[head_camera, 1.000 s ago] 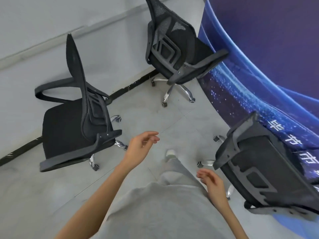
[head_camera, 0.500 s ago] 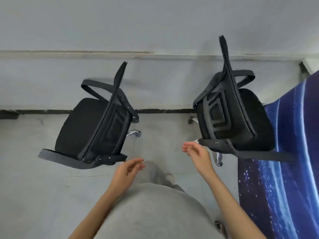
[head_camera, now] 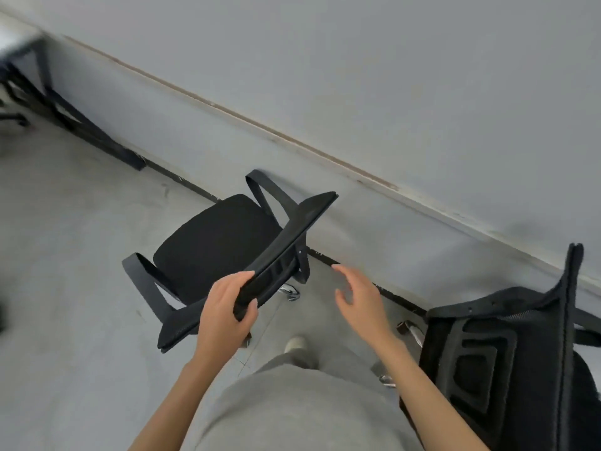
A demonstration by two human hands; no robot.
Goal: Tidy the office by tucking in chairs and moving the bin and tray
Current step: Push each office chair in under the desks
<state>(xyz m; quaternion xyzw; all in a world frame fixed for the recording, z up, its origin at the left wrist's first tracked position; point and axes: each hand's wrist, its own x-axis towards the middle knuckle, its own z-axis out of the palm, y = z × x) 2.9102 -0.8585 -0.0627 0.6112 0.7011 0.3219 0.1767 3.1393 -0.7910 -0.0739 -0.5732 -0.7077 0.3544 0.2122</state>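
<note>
A black mesh office chair stands in front of me near the grey wall, its seat facing away and to the left. My left hand grips the top edge of its backrest, fingers curled over the rim. My right hand hovers open to the right of the backrest, fingers spread, touching nothing. A second black office chair stands at the lower right, its back toward me. No bin or tray is in view.
A grey wall with a dark skirting strip runs diagonally behind the chairs. A desk with black legs stands at the far left. My grey trousers and one shoe show below. Grey floor spreads to the left.
My view has swung left, so the blue banner is gone. My left hand, free before, has taken hold of the left chair's backrest top. My right hand stays open near it.
</note>
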